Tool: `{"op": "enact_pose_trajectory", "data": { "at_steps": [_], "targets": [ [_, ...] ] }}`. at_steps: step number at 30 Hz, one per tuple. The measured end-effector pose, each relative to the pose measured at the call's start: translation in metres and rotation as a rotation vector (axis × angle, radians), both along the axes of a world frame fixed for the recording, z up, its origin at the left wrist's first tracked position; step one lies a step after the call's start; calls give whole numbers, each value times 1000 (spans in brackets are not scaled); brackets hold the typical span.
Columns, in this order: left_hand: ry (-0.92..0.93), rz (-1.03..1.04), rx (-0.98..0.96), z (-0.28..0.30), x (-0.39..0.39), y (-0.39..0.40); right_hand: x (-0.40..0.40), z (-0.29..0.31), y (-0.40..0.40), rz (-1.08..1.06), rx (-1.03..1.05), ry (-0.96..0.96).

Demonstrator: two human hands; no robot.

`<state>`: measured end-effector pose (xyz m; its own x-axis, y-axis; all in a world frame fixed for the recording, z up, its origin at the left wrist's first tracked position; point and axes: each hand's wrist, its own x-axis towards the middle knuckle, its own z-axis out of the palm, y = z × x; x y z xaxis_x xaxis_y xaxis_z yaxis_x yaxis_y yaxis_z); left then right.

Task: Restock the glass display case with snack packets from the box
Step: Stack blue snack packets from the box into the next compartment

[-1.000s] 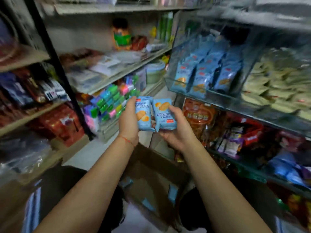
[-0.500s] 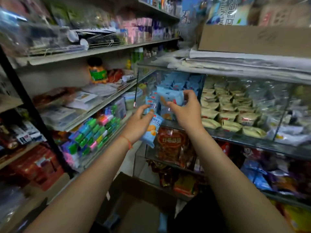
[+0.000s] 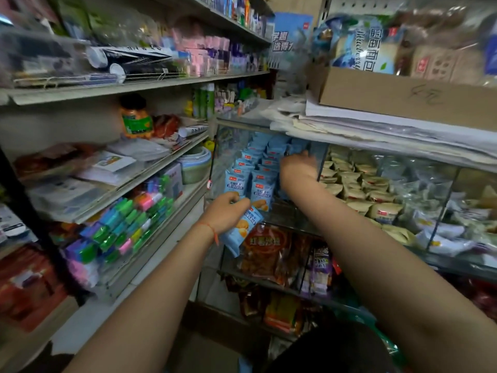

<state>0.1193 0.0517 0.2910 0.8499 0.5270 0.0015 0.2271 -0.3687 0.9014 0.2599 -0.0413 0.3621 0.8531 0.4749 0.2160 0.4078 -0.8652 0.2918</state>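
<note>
**Snack packets: restock mid-way, one placement in progress, one packet waiting**

Snack packets point(image 3: 254, 181), blue, already stand in rows in the leftmost compartment of the glass display case point(image 3: 295, 227). Judgement: that bay looks fairly full toward the front, so the bulk of this product may be in; can't see how much room is left at the back.

Left to right:

- Left hand point(image 3: 224, 211), red string on the wrist, grips one blue packet point(image 3: 242, 230) by its top edge, fingers curled over it. Packet hangs tilted below and just right of the hand, outside the case, in front of the lower shelf's red bags point(image 3: 265, 249). Not yet shelved.
- Just above that hand: front row of blue packets, upright, close-packed.
- Right hand point(image 3: 298, 164) is reached inside the compartment, up and right of the left hand, against the rear blue packets. Fingers blurred and partly hidden; can't tell whether it holds a packet or only pushes the stack.
- Right of that hand, past the glass divider: beige packets point(image 3: 349, 184), a different product.

Box point(image 3: 204, 351): only a brown cardboard patch shows low down between the forearms. Contents hidden, so the remaining stock is unknown.

Left to do, as I read it: finish the right-hand placement, shelve the left-hand packet, go back to the box.
</note>
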Motion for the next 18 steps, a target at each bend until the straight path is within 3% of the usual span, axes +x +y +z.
{"op": "enact_pose_trajectory", "data": {
  "at_steps": [8,18],
  "targets": [
    [65,-8,12,8,2,2,27,-27,9,-89,-89,178],
    [34,-41,-28,10,2,7,31,-26,13,-83,56,265]
  ]
}}
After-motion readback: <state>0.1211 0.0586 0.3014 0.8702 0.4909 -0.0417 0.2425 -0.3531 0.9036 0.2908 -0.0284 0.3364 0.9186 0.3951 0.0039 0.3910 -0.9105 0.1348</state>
